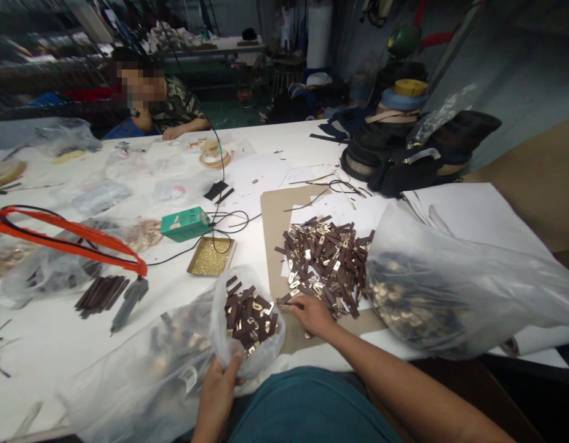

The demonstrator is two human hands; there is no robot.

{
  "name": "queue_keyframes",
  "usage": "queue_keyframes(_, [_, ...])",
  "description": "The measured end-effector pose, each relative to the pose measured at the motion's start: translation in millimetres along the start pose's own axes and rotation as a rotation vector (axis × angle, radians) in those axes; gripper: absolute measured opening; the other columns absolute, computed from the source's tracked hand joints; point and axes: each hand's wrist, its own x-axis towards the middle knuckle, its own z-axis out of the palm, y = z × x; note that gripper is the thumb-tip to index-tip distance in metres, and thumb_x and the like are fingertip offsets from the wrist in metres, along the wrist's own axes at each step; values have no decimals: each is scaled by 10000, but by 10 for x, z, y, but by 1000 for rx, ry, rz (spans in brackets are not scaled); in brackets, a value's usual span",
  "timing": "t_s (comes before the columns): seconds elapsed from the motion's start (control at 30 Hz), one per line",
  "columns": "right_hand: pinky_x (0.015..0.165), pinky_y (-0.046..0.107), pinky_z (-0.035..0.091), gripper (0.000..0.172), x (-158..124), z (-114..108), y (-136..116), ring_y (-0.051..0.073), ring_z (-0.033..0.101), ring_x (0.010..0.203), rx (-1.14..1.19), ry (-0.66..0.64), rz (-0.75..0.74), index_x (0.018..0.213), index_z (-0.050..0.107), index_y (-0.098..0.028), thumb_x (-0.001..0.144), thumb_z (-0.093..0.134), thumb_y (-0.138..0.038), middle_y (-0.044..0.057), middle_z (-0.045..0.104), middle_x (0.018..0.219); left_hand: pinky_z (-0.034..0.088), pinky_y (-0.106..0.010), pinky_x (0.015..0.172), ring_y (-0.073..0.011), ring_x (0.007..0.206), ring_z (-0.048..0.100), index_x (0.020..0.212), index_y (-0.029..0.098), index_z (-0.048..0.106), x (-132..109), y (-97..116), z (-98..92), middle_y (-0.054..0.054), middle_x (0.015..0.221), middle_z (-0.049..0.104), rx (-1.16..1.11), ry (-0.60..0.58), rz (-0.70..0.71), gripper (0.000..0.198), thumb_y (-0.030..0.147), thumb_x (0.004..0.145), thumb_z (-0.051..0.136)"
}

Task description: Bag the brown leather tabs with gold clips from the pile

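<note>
My left hand (221,387) grips the near rim of a clear plastic bag (222,320), thumb over the edge. Its mouth faces up, showing dark brown strips with gold metal fittings (247,314) inside. Just right of the opening, my right hand (309,312) is closed in a pinch on a small piece with a metal end (284,302); the fingers hide most of it. A heap of similar brown strips with metal fittings (328,258) lies beyond that hand on brown card and white paper.
A second, filled plastic bag (413,295) stands right of the heap. To the left are a tray of tiny gold parts (210,258), a green box (185,223) with cables, and a grey hand tool (130,301) on an orange strap. A person (173,104) sits across the table.
</note>
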Motion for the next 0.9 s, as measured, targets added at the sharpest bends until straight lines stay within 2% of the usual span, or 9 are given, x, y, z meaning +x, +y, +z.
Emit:
queue_keyframes(0.03, [862, 213, 471, 233, 19, 117, -144, 144, 652, 981, 108, -58, -43, 1150, 786, -243, 989, 644, -334, 14, 717, 1086, 600, -357, 735, -288, 969, 695, 1226, 131, 682, 0, 19, -1, -109, 1122, 728, 3, -7, 0, 734, 704, 770, 643])
queue_keyframes(0.1, [845, 200, 482, 392, 36, 262, -346, 137, 651, 957, 245, -138, -128, 1282, 738, -266, 910, 758, -390, 6, 707, 1104, 607, -361, 744, -295, 998, 691, 1237, 137, 678, -6, 66, -7, -111, 1183, 720, -4, -19, 0, 730, 695, 767, 649])
queue_keyframes(0.17, [898, 214, 484, 507, -2, 252, -356, 150, 640, 1006, 199, -106, -168, 1336, 706, -264, 857, 816, -390, 19, 690, 1142, 606, -353, 746, -297, 1027, 688, 1258, 140, 667, -16, 102, -19, -110, 1207, 715, -5, -32, 3, 742, 700, 772, 643])
queue_keyframes(0.27, [1038, 282, 440, 436, -194, 33, -22, 199, 591, 1139, -113, -9, -118, 1261, 731, -229, 836, 811, -276, 50, 663, 1188, 601, -342, 750, -296, 1047, 688, 1267, 136, 664, -15, 90, -33, -110, 1191, 716, 15, -38, 2, 770, 723, 770, 625])
queue_keyframes(0.37, [1086, 379, 399, 381, -457, -168, 418, 268, 541, 1201, -408, -97, -27, 1152, 742, -221, 794, 839, -304, 66, 644, 1191, 600, -347, 743, -294, 1011, 696, 1239, 121, 668, 12, 30, -21, -119, 1145, 721, 14, -37, -12, 777, 725, 752, 630])
queue_keyframes(0.43, [1086, 401, 386, 363, -592, -196, 602, 286, 529, 1216, -506, -152, 8, 1144, 724, -218, 808, 826, -311, 74, 637, 1201, 601, -351, 738, -288, 978, 700, 1222, 118, 670, 36, 1, -2, -115, 1106, 726, 9, -34, -20, 771, 725, 749, 636])
queue_keyframes(0.6, [951, 310, 427, 170, -630, -73, 666, 232, 612, 1076, -537, -161, 55, 1052, 709, -175, 929, 596, -203, 80, 667, 1089, 602, -352, 716, -288, 969, 697, 1205, 130, 684, 68, 29, 22, -108, 1083, 732, 17, -21, 8, 736, 718, 764, 632])
queue_keyframes(0.77, [891, 291, 435, 207, -567, -48, 693, 228, 642, 1012, -582, -110, 89, 1044, 715, -167, 954, 532, -204, 89, 678, 1064, 603, -351, 714, -297, 984, 692, 1181, 132, 698, 36, 60, -7, -113, 1135, 734, -18, -33, -5, 690, 668, 747, 664])
queue_keyframes(0.9, [857, 257, 426, 205, -628, -3, 754, 187, 642, 1004, -499, -75, 113, 1048, 707, -192, 1004, 511, -233, 60, 670, 1074, 598, -361, 720, -302, 964, 692, 1199, 116, 695, 19, 19, -31, -119, 1071, 737, -14, -25, -13, 699, 669, 773, 655])
